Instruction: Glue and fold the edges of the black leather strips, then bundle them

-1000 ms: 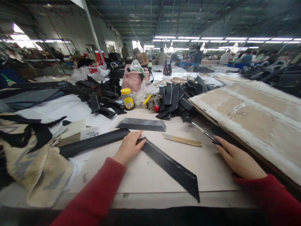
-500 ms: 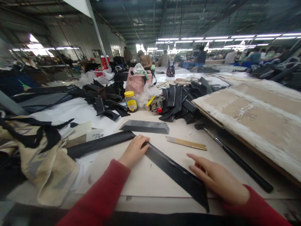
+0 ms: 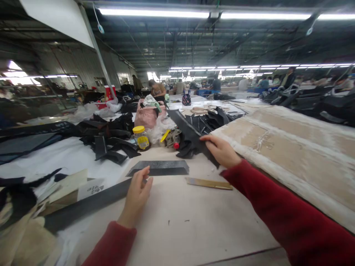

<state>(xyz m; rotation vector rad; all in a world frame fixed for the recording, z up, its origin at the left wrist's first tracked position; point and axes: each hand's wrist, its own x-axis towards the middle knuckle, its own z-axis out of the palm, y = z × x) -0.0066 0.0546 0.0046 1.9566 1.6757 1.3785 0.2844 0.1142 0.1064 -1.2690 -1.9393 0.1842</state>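
Note:
In my right hand a long black fabric strip is pinched. It is raised and slants across the heap of black strips at the back. My left hand is low over the table, thumb and fingers apart. It covers part of another black strip, which lies to the left; whether the fingers touch it I cannot tell. Just beyond that hand lies a short stack of dark grey strips. A flat tan stick rests right of the stack.
A yellow-lidded jar, a pink bag and more black pieces stand or lie at the back. At right is a large brown board with whitish edges. Papers and cloth scraps crowd the left. People work far off.
My right hand has taken hold of the black strip from the table and carried it up and away toward the back heap. My left hand has let go of it. The view has tilted up.

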